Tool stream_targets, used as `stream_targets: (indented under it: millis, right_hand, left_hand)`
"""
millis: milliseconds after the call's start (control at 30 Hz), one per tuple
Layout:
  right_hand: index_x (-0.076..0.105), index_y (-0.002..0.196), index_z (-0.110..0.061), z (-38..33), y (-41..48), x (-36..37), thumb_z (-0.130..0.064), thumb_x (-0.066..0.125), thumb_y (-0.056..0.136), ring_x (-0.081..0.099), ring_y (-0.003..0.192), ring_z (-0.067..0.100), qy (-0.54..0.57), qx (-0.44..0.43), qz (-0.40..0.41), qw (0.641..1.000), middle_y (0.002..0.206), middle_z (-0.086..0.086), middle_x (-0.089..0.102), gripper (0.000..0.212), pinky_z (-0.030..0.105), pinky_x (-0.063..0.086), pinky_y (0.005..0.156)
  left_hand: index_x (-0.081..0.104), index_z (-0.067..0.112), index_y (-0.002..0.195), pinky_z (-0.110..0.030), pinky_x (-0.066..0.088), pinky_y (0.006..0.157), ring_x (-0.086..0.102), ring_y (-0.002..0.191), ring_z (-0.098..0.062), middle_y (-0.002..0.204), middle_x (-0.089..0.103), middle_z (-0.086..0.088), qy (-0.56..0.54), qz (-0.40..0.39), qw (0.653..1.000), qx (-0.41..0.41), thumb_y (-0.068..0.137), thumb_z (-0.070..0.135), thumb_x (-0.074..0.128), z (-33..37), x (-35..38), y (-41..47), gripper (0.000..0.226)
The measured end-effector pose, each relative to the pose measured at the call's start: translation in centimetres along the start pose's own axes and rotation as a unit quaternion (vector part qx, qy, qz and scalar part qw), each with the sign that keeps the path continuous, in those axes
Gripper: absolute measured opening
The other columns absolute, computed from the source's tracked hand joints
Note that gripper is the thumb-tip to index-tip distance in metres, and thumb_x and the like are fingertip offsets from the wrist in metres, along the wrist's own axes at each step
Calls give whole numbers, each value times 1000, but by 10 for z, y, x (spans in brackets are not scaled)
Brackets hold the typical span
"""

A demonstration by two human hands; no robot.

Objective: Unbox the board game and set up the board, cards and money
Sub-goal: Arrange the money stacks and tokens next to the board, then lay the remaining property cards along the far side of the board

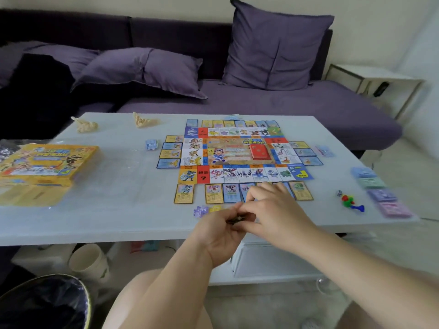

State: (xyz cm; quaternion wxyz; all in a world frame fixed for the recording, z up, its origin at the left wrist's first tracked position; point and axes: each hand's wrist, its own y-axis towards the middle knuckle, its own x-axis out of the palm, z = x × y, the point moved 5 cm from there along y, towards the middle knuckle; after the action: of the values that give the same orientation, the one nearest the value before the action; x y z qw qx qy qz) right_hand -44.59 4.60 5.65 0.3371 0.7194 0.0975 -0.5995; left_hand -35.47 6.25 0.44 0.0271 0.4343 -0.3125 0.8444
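Left hand (221, 233) and right hand (275, 210) meet over the near edge of the table (114, 193), just in front of the board (228, 151). Left fingers curl round a small dark item (236, 220). Right fingers are on it too, grip unclear. Right hand covers part of the near card row (213, 193). Board lies square to the table, title upside down. Money (377, 191) is at right. Box (47, 162) is at left, long axis left-right. A red square reads "?".
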Motion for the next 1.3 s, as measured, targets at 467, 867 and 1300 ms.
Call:
stream_targets:
  millis: [467,867,1300]
  right_hand:
    - [70,80,-31,30,-12,2,-44,79,65,44,81,5,172,142,-56,973,76,-16,50,22,30,35,84]
    - [70,74,-30,55,-2,18,-36,75,78,56,77,-1,359,264,-247,860,81,-14,67,9,23,46,79]
    - [72,85,-14,95,-2,25,-22,68,86,62,91,7,314,344,-161,870,101,-4,70,8,26,46,85]
  left_hand:
    - [61,-9,98,-16,52,56,67,69,-15,81,69,-16,58,-33,998,-12,96,-6,31,-16,14,12,30]
    - [62,5,111,-17,55,65,69,78,-10,91,72,-8,294,-36,954,46,93,-2,49,-5,10,16,23]
    - [62,0,102,-20,57,55,68,63,-13,81,70,-11,110,68,986,104,95,4,49,19,-6,19,16]
